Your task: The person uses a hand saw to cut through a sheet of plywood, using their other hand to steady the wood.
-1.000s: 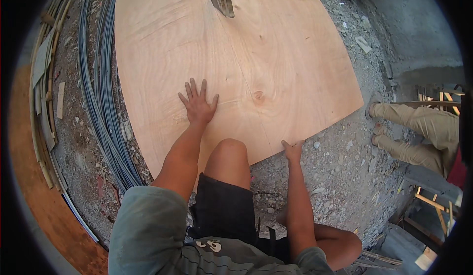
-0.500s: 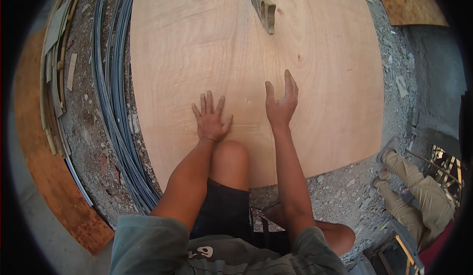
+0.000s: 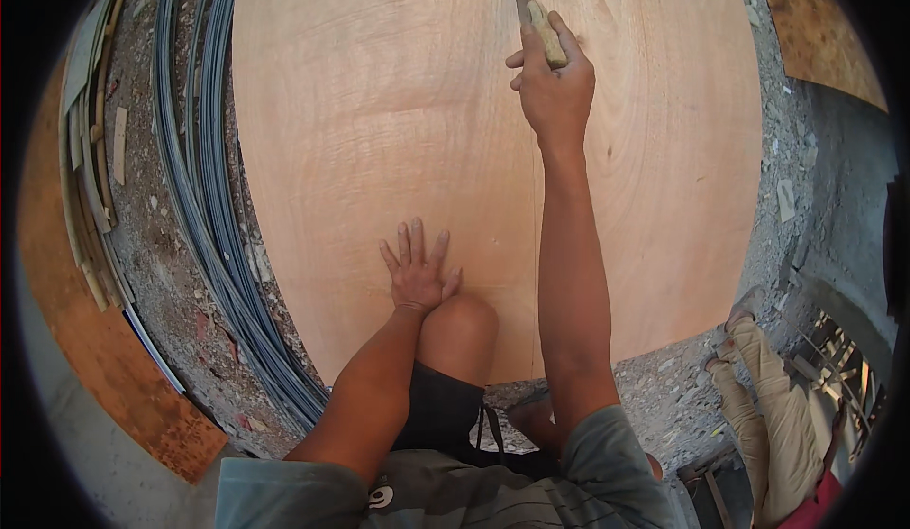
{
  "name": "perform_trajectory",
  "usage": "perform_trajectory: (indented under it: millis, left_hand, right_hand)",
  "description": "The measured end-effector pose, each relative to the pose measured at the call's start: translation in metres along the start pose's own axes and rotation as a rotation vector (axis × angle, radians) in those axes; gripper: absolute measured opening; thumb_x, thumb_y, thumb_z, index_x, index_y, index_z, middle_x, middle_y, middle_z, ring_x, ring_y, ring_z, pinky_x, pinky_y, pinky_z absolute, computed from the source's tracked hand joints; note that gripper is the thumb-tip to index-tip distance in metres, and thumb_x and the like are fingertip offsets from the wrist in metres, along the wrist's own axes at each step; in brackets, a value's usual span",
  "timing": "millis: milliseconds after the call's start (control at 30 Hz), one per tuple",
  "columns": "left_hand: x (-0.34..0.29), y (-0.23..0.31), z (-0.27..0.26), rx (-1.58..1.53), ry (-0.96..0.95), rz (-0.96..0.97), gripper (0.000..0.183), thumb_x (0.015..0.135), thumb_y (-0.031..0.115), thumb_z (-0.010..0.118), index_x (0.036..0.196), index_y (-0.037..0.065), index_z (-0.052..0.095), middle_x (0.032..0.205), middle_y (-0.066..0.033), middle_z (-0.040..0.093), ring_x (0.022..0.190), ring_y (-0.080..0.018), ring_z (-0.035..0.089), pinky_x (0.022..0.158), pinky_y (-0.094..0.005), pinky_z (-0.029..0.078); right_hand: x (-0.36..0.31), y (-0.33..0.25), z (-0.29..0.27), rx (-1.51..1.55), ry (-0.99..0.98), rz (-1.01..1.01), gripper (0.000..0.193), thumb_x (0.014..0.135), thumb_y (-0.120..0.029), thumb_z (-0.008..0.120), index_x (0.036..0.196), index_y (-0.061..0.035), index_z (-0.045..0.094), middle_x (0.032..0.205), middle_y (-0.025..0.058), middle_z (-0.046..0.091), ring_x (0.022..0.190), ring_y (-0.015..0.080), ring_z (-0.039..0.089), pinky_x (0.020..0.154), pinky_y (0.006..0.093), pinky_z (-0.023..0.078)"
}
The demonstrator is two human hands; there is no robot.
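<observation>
1. Where the knife (image 3: 538, 25) reaches the picture's top edge, its blade tip is cut off; the right hand (image 3: 555, 88) grips its pale handle.
2. The left hand (image 3: 415, 273) lies flat, fingers spread, on the plywood sheet (image 3: 379, 131).
3. The sheet rests on gravel ground (image 3: 180, 273) beside coiled wire (image 3: 204, 197); another person's legs (image 3: 768, 406) show partly at right.

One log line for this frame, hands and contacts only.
left hand: flat on plywood sheet | right hand: gripping wooden-handled knife, blade on sheet

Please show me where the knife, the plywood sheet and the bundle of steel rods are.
knife (image 3: 544, 32), head view, on its pale handle.
plywood sheet (image 3: 379, 121), head view, on bare wood.
bundle of steel rods (image 3: 204, 216), head view, mid-length.
</observation>
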State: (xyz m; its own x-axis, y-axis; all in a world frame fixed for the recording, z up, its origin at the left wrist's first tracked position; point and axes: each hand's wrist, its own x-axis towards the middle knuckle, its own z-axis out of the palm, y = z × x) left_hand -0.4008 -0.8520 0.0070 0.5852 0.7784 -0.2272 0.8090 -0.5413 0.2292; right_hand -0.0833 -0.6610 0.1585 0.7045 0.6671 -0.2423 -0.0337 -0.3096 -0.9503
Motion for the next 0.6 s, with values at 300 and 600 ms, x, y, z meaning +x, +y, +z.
perform_trajectory:
  millis: [300,600]
  left_hand:
    - [-0.002,-0.001,-0.001,-0.020,0.016,0.013,0.082,0.089,0.061,0.066,0.162,0.030,0.043,0.174,-0.0244,0.020,0.161,-0.0484,0.015,0.119,-0.0812,0.005]
    - [0.009,0.015,0.004,-0.060,0.037,0.044,0.082,0.090,0.060,0.064,0.162,0.029,0.043,0.175,-0.0243,0.018,0.161,-0.0486,0.013,0.120,-0.0800,0.002]
  right_hand:
    - [-0.121,0.007,-0.058,-0.028,0.062,-0.059,0.044,0.102,-0.008,0.064,0.143,0.0082,0.061,0.085,0.0066,0.072,0.070,0.0045,0.058,0.063,0.0222,0.048]
    - [-0.013,0.028,-0.044,-0.131,0.162,-0.146,0.045,0.102,-0.015,0.065,0.141,0.0077,0.063,0.087,0.0079,0.073,0.070,0.0059,0.056,0.065,0.0270,0.050]
